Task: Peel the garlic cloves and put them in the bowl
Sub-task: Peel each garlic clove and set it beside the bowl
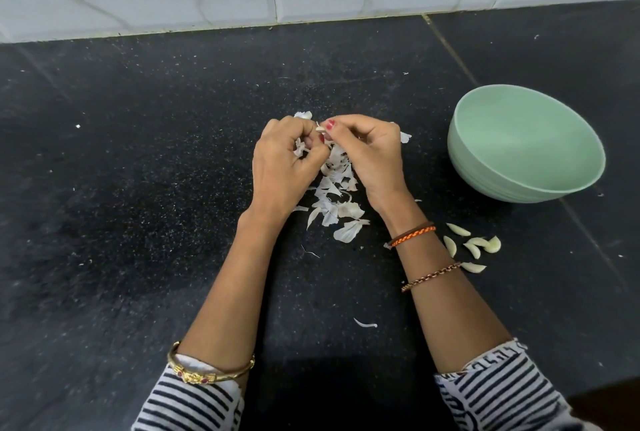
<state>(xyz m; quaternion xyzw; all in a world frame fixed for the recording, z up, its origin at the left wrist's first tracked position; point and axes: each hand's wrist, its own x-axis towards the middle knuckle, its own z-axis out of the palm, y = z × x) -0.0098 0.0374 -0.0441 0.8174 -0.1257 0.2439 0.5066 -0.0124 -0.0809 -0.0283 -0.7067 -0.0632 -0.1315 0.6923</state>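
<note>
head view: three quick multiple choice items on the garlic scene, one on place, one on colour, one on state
1. Where do the peeled cloves lie?
A. in the bowl
B. on the counter near the right forearm
C. by the wall tiles

2. What colour is the bowl?
A. pale green
B. red
C. black

3. What are the hands doing?
A. lying flat
B. lifting the bowl
C. both pinching a garlic clove

B: the cloves sit on the dark counter. A: the bowl's rim and wall are mint green. C: left hand and right hand meet above the skins.
</note>
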